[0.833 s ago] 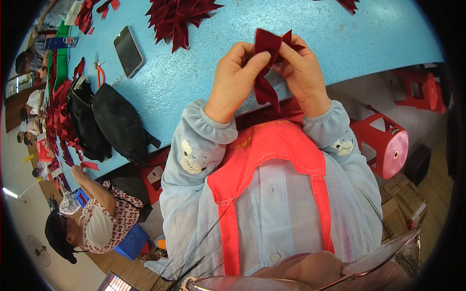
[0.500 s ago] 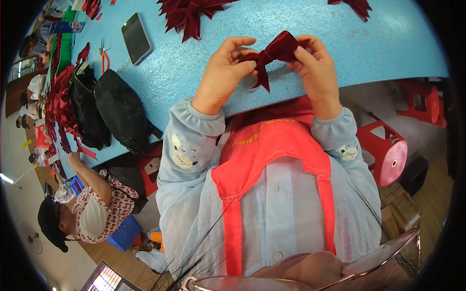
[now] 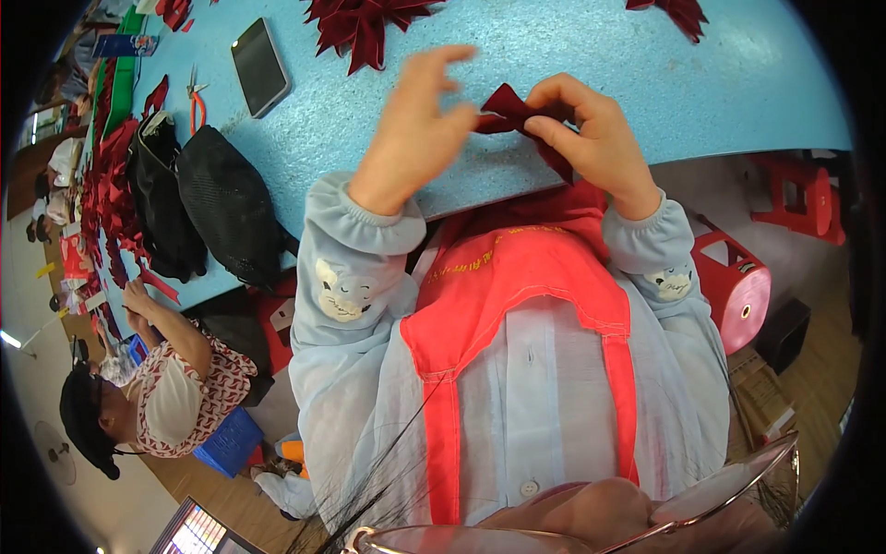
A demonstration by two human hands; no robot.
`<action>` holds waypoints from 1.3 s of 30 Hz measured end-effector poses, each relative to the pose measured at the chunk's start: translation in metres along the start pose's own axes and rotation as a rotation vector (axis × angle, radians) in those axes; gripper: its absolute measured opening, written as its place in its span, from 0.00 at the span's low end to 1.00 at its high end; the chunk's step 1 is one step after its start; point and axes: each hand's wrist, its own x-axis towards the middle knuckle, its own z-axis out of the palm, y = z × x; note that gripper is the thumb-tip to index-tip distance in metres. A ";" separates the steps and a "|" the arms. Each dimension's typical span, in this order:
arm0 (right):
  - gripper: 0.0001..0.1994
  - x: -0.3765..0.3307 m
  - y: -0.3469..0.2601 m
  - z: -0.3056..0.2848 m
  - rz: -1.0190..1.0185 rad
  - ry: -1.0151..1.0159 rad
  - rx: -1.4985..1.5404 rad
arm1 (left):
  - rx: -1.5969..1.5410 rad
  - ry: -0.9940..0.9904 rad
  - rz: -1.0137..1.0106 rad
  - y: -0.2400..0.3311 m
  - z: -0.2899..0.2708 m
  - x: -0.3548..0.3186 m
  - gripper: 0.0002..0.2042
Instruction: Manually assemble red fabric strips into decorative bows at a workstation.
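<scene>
A dark red velvet bow (image 3: 508,110) is pinched between the thumb and fingers of my right hand (image 3: 583,129), above the near edge of the blue table (image 3: 369,148). One pointed tail hangs down below the thumb. My left hand (image 3: 429,115) is just left of the bow, blurred by motion, with its thumb and forefinger apart and nothing seen between them. Whether its fingertips touch the bow's left end is hard to make out. Beyond my hands lies a pile of similar dark red bows (image 3: 365,28), and a few more dark red pieces (image 3: 678,14) lie at the far right.
On the left of the table are a phone (image 3: 260,67), red-handled pliers (image 3: 197,113), black bags (image 3: 226,198) and a heap of red ribbon (image 3: 111,175). A co-worker (image 3: 185,388) sits at the left. Red stools (image 3: 798,198) stand on the right, below table height.
My left hand has let go of the bow and moved slightly left and up. My right hand has turned the bow and now holds it alone.
</scene>
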 end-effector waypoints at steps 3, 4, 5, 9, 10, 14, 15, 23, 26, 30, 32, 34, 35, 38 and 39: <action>0.09 0.000 0.002 0.002 -0.039 0.017 0.104 | 0.084 0.046 0.006 0.000 -0.006 -0.006 0.17; 0.09 0.002 0.003 0.002 -0.059 0.027 0.153 | -0.050 -0.051 -0.136 0.006 -0.008 -0.008 0.16; 0.09 0.002 0.004 0.002 -0.060 0.023 0.153 | -0.183 -0.144 -0.282 0.011 -0.011 -0.012 0.15; 0.09 0.005 0.007 0.002 0.035 -0.038 0.425 | -0.496 -0.158 -0.360 0.022 0.005 -0.015 0.10; 0.09 0.005 0.006 0.002 0.074 -0.060 0.492 | -0.495 -0.154 -0.362 0.024 0.006 -0.016 0.10; 0.08 0.007 0.006 0.004 0.177 -0.109 0.683 | -0.697 -0.076 -0.454 0.028 0.007 -0.017 0.11; 0.08 0.008 0.007 0.004 0.202 -0.114 0.740 | -0.675 -0.084 -0.431 0.028 0.007 -0.017 0.11; 0.07 0.011 0.016 0.008 0.290 -0.119 0.876 | -0.568 -0.076 -0.346 0.027 0.014 -0.021 0.11; 0.06 0.013 0.020 0.008 0.295 -0.130 0.929 | -0.592 -0.093 -0.359 0.028 0.014 -0.020 0.11; 0.06 0.014 0.018 0.006 0.336 -0.196 1.019 | -0.705 -0.125 -0.403 0.028 0.013 -0.020 0.11; 0.06 0.014 0.017 0.006 0.350 -0.229 1.020 | -0.647 -0.108 -0.379 0.028 0.013 -0.022 0.10; 0.06 0.013 0.019 0.007 0.358 -0.225 1.031 | -0.613 -0.101 -0.368 0.029 0.014 -0.022 0.10; 0.06 0.013 0.019 0.008 0.368 -0.220 1.039 | -0.614 -0.096 -0.385 0.031 0.013 -0.022 0.10; 0.05 0.011 0.017 0.009 0.334 -0.187 0.994 | -0.616 -0.087 -0.416 0.034 0.014 -0.023 0.08; 0.05 0.011 0.016 0.010 0.294 -0.159 0.939 | -0.620 -0.064 -0.390 0.033 0.015 -0.024 0.08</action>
